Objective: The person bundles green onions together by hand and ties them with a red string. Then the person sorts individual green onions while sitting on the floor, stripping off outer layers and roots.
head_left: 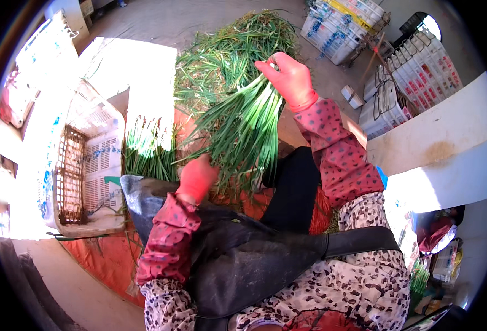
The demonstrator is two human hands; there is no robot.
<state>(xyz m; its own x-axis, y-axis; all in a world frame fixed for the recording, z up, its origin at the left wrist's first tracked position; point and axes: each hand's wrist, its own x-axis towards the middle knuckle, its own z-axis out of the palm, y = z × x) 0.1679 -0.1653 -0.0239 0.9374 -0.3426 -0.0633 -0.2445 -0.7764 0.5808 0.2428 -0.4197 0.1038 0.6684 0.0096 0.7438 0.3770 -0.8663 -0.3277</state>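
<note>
My right hand [290,80], in a coral-red glove, is closed around the pale ends of a bunch of chives [249,127] and holds it up in front of me. The long green leaves fan downward and to the left. My left hand [198,177], gloved in the same colour, is beside the lower leaf tips. Motion blurs it, and I cannot make out its fingers or whether they grip any leaves. Left of that hand lies a neat stack of chives [151,151], partly in bright sunlight.
A large heap of loose green leaves [238,52] lies on the floor ahead. At left stands a white perforated plastic crate [103,157]. Stacked white crates [342,27] are at the far right, with more crates [420,69] along the wall. A dark apron [243,265] covers my lap.
</note>
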